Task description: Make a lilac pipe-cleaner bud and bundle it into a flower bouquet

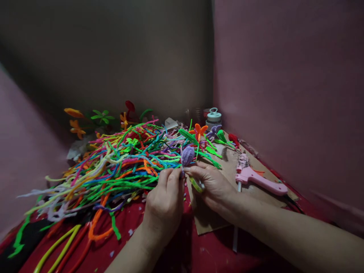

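A purple pipe-cleaner flower bud [187,156] stands upright between my two hands. My left hand [166,195] is closed, its fingertips pinching at the base of the bud. From the other side, my right hand [214,182] pinches the same base with thumb and forefinger. Under the right fingers hangs a curved yellow-green piece [196,185], perhaps a scissors handle; its kind is unclear. My fingers hide most of the bud's lower end.
A large heap of coloured pipe cleaners [113,167] covers the left side. To the right, a pink glue gun [258,180] lies on a cardboard sheet [209,223]. Finished flowers, including an orange one [199,131], lie behind. A lidded pale-green jar [214,116] stands near the wall corner.
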The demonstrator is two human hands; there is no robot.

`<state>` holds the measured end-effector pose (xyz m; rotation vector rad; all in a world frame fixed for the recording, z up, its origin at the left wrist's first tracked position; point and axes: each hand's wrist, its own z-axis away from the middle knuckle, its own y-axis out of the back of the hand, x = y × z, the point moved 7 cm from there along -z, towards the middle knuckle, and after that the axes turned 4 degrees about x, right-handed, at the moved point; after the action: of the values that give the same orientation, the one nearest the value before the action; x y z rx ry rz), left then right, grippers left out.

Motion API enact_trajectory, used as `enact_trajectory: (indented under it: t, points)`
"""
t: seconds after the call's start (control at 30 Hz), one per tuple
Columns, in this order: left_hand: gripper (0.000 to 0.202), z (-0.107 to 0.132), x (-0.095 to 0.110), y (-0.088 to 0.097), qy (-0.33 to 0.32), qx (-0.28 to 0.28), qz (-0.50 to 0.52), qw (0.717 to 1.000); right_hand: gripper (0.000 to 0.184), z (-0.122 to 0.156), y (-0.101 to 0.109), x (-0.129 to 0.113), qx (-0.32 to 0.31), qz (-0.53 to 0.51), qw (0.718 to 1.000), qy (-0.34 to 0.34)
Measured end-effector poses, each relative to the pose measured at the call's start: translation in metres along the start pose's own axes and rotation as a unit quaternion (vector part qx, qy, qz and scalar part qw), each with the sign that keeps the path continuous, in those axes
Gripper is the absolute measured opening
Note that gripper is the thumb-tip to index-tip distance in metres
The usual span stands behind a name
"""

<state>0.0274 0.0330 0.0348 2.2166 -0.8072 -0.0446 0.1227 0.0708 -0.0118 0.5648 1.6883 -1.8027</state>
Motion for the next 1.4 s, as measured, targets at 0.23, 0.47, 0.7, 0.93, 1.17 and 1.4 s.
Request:
enact_trajectory:
  t: [0.23, 0.47, 0.7, 0.93, 1.17, 1.4]
  points:
    - [0.011, -0.011, -0.009, 0.009, 0.119, -0.006, 0.181, 0.976, 0.012, 0.008, -0.013, -0.01, -0.092, 0.067, 0.993, 0.037]
    - [0.012, -0.001, -0.022, -0.009, 0.385, -0.081, 0.461, 0.795, 0.017, 0.013, -0.02, -0.02, -0.12, 0.14, 0.981, 0.058]
    - [0.01, 0.006, -0.015, -0.026, 0.431, -0.173, 0.64, 0.612, 0.02, 0.003, -0.013, -0.008, -0.13, 0.097, 0.984, -0.071]
    - [0.014, 0.008, -0.007, -0.031, 0.417, -0.231, 0.691, 0.543, 0.011, 0.005, -0.01, -0.006, -0.145, 0.107, 0.979, -0.096]
    - [0.023, -0.002, -0.02, -0.012, 0.29, -0.09, 0.411, 0.859, 0.01, 0.0, -0.009, -0.01, -0.074, 0.048, 0.996, -0.023]
    - [0.01, -0.004, -0.003, 0.007, 0.069, 0.0, 0.168, 0.983, 0.011, 0.003, -0.008, -0.008, -0.056, 0.033, 0.998, 0.004]
